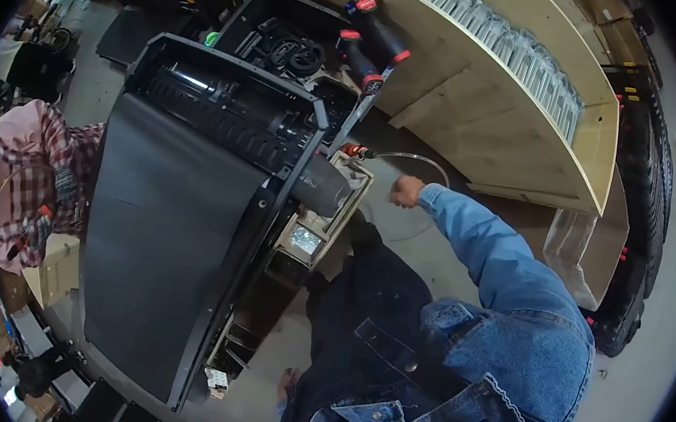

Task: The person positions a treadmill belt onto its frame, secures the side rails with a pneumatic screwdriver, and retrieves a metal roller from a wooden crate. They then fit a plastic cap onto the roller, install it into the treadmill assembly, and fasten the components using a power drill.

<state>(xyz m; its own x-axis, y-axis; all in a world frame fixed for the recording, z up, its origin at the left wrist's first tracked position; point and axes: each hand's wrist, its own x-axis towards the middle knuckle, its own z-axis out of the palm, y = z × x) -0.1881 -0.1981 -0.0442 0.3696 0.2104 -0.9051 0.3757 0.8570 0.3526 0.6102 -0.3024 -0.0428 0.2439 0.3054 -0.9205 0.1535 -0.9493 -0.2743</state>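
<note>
My right hand (pixel 406 191) is raised at the end of a blue denim sleeve, its fingers curled in and slightly blurred. What it holds, if anything, is hidden. Closest to it is a thin clear hose (pixel 421 159) that runs from a red and black tool (pixel 355 151) at the corner of a black machine frame (pixel 262 204). Below that tool a wooden parts tray (pixel 335 225) lines the frame's side, with small shiny metal parts (pixel 305 239) in one compartment. Low beside my dark jacket, my left hand (pixel 288 383) shows only in part, its fingers mostly hidden.
A wide black sheet (pixel 163 236) covers most of the frame. Red and black power tools (pixel 359 62) rest by a black bin (pixel 268 0) of black parts. A wooden crate (pixel 476 102) of clear wrapped pieces stands ahead. Across the frame is a person in a checked shirt (pixel 32 164).
</note>
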